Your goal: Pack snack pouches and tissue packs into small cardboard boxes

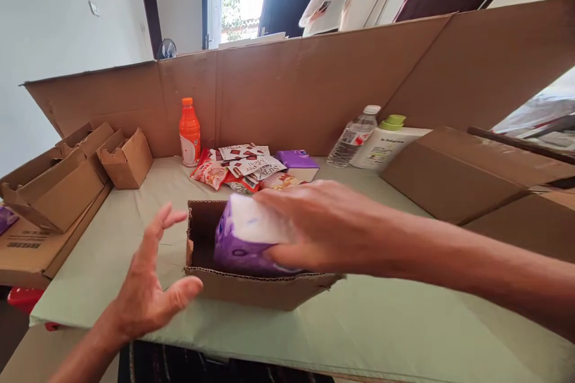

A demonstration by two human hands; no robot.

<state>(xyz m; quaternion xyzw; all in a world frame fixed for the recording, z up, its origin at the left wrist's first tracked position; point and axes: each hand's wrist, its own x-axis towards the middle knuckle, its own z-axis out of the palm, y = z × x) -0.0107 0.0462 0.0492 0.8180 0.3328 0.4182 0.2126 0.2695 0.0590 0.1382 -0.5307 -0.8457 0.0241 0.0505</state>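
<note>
My right hand is closed round a purple and white tissue pack, which is partly inside an open cardboard box. The pack tilts at the box's opening, and its far end is hidden by my hand. To the left of the box is my left hand, empty, with thumb and fingers spread. Behind the box lies a heap of snack packets in white and red wrappers. Another purple tissue pack rests at the heap's right side.
An orange bottle stands behind the heap. To the right lean a clear water bottle and a white bottle with a green cap. Small cardboard boxes sit at left, larger ones at right. A cardboard wall backs the table; a person stands beyond.
</note>
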